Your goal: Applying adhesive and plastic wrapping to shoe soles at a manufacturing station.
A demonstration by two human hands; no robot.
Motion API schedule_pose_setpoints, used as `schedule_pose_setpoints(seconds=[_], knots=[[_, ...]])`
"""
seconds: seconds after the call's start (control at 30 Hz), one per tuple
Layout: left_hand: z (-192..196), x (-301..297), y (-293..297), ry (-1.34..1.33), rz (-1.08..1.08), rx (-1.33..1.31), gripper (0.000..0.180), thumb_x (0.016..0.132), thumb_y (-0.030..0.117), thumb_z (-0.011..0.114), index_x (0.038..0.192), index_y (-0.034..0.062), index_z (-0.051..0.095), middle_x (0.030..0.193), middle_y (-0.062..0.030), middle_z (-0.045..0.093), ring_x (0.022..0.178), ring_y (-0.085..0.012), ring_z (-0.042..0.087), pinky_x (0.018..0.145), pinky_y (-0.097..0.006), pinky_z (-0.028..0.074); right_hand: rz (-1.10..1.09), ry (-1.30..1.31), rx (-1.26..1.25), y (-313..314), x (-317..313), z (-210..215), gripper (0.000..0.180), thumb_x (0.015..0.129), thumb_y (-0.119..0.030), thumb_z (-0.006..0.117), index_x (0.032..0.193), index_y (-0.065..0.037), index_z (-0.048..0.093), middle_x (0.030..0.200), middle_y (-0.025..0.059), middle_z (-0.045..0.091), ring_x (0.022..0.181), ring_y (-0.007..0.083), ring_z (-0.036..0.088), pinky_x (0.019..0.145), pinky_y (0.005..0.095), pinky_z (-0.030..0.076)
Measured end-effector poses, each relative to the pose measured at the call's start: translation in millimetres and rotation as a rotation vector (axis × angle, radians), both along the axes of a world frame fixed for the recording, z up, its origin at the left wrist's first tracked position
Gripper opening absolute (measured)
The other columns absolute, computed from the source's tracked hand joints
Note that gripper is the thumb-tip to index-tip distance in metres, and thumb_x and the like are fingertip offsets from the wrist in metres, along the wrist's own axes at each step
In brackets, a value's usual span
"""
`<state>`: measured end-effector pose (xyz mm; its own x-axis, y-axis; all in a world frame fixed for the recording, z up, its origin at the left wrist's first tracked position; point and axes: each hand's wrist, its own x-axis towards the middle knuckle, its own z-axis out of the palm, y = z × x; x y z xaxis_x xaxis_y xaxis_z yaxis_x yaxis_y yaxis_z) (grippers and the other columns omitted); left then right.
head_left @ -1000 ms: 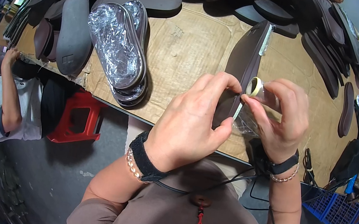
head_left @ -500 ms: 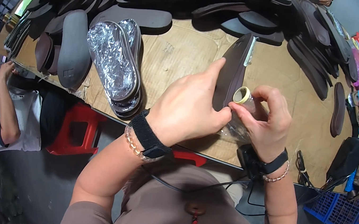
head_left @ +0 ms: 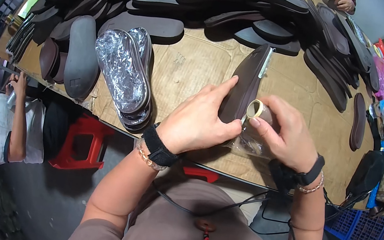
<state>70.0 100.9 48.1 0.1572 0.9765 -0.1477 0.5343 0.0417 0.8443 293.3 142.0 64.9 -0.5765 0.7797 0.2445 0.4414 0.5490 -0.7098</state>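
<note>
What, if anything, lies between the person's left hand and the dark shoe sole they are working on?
Nothing visible does. The left hand already rests on the dark sole, index finger stretched along it. The right hand holds a tape roll against the sole's edge, with clear plastic film below.

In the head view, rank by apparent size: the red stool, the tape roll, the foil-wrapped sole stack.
1. Foil-wrapped sole stack
2. Red stool, partly hidden under the table, so unsure against the stack
3. Tape roll, clearly smallest
</note>
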Motion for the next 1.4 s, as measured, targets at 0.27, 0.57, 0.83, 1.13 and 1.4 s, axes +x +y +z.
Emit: schedule_pose_setpoints(seconds=[0.27,0.57,0.83,1.13,1.4], knots=[[3,6,-2,0.023,0.012,0.003,0.084,0.085,0.026,0.074,0.159,0.0048,0.038,0.136,-0.0294,0.057,0.115,-0.0343,0.069,0.102,-0.039,0.055,-0.237,0.073,0.3,5,-10,-14,0.034,0.076,-0.016,0.089,0.102,-0.003,0.072,0.085,0.0099,0.064,0.067,0.0249,0.064,0.062,0.0346,0.052],[6,4,-3,0.047,0.028,0.016,0.084,0.084,0.028,0.076,0.157,0.0047,0.041,0.131,-0.0279,0.06,0.111,-0.0347,0.07,0.099,-0.04,0.056,-0.277,0.044,0.435,1,-16,-20,0.035,0.072,-0.009,0.087,0.103,-0.004,0.071,0.093,0.0106,0.066,0.077,0.0268,0.065,0.068,0.0374,0.053],[3,7,-3,0.075,0.044,0.052,0.085,0.083,0.028,0.076,0.156,0.0038,0.041,0.129,-0.028,0.06,0.112,-0.0351,0.069,0.099,-0.04,0.056,-0.293,-0.004,0.47,-1,-17,-17,0.035,0.073,-0.011,0.086,0.104,-0.004,0.07,0.095,0.011,0.066,0.079,0.0292,0.066,0.07,0.0393,0.053],[10,5,6,0.057,-0.005,0.129,0.098,0.079,0.027,0.076,0.162,0.003,0.027,0.131,-0.0316,0.062,0.099,-0.037,0.072,0.089,-0.041,0.057,-0.266,0.072,0.157,2,-18,-19,0.044,0.079,-0.012,0.082,0.12,-0.004,0.069,0.1,0.0162,0.072,0.081,0.0327,0.068,0.075,0.04,0.055],[19,7,29,0.113,-0.046,0.103,0.094,0.084,0.028,0.07,0.161,0.0003,0.024,0.121,-0.03,0.069,0.105,-0.0454,0.07,0.092,-0.045,0.055,-0.205,0.136,0.161,6,-18,-27,0.05,0.081,-0.013,0.081,0.129,-0.005,0.068,0.103,0.0191,0.073,0.083,0.0361,0.071,0.077,0.0406,0.055]])
